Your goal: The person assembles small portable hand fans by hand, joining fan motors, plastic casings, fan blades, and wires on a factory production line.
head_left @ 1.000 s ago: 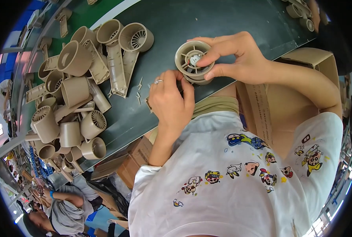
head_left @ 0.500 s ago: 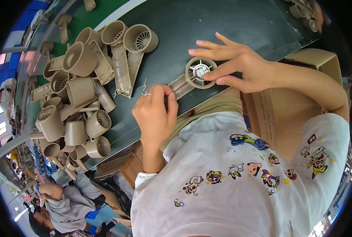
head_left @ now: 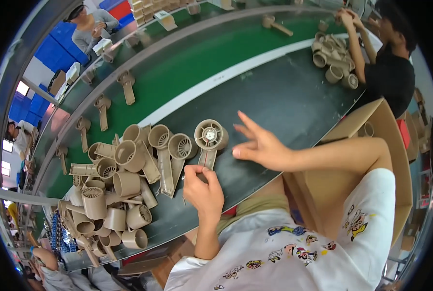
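Observation:
A tan hair dryer housing (head_left: 218, 141) has its round barrel facing up, away from me. A pale spoked ring with a silvery motor (head_left: 209, 135) shows inside the barrel, and a red wire runs along the handle. My left hand (head_left: 203, 190) pinches the lower end of that handle. Off to the barrel's right, my right hand (head_left: 264, 146) is held with its fingers spread, touching nothing. Left of the housing, a heap of similar tan housings (head_left: 127, 184) lies on the dark worktable (head_left: 270, 104), some standing close to its barrel.
Beyond the table runs a green conveyor belt (head_left: 177, 92) carrying spaced tan housings. An open cardboard box (head_left: 323, 194) stands below my right arm. At the far right, a co-worker in black (head_left: 389, 72) sits by another pile of housings (head_left: 333, 56).
My right hand has come off the motor and moved away with fingers spread. The housing has swung so its barrel points away from me. The view has shifted, showing more of the belt.

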Motion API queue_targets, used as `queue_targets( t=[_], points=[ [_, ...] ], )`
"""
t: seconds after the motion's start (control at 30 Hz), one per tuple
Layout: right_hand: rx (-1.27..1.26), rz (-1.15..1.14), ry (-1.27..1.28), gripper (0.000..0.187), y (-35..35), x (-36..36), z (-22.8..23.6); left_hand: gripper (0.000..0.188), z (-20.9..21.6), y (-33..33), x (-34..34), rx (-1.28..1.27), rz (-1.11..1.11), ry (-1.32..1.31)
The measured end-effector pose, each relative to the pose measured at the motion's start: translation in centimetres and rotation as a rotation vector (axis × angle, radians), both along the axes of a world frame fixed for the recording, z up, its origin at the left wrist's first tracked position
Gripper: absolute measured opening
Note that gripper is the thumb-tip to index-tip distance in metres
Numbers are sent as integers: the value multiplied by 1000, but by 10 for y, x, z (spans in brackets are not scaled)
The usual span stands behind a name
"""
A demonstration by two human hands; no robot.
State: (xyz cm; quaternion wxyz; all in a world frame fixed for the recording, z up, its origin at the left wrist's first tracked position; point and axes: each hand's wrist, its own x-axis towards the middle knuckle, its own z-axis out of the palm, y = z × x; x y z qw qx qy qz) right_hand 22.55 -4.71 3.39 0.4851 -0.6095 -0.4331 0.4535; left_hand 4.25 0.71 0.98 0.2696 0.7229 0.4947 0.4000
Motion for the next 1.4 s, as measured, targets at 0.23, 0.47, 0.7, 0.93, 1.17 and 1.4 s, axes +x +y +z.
queue_targets(
  t=[0.23,0.47,0.7,0.93,1.17,1.4],
  points=[
    [-91,280,451,49,2,-21,16,14,17,6,38,12,-86,-60],
    [-243,-15,381,36,30,-22,14,14,4,7,42,69,-97,-128],
    [-16,-104,55,32,90,-17,10,20,1,7,36,98,-162,-301],
    [11,-129,-293,34,238,47,-23,18,-9,5,35,70,-301,-306],
    [124,-364,-500,32,398,35,-78,19,-14,0,37,150,-422,-292],
    [198,-521,-463,47,430,38,-87,17,-19,-7,46,114,-423,-256]
  ],
)
